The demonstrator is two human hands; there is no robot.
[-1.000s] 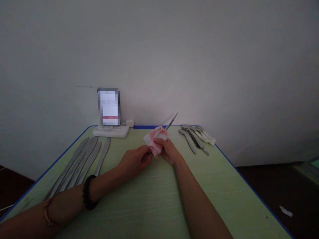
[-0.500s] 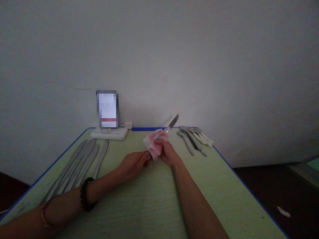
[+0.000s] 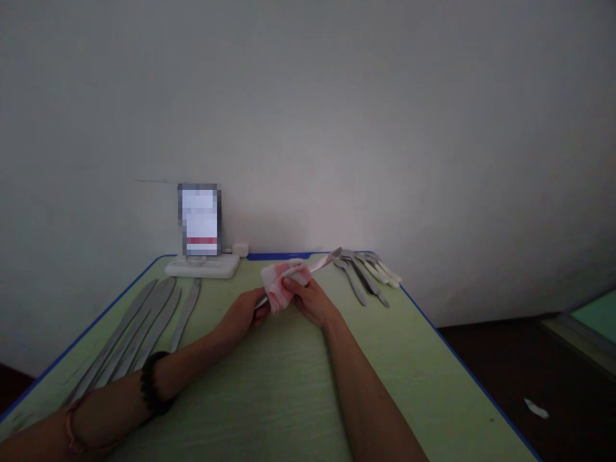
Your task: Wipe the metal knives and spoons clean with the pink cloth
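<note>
Gripping a knife [image 3: 326, 260] by the handle end in the curled-shut left hand [image 3: 243, 314], just left of the cloth [image 3: 283, 282]. Pinching that cloth around the knife with the right hand [image 3: 312, 301] (thumb on top, other fingers mostly hidden). Pointing the blade out right of the cloth, toward the spoons [image 3: 355, 287].

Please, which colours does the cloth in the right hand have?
The cloth is pink and white, seen in the head view.

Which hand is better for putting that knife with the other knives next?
Probably the left hand: it holds the knife by its handle end and is closer to the other knives. The right hand grips the pink cloth around it.
</note>
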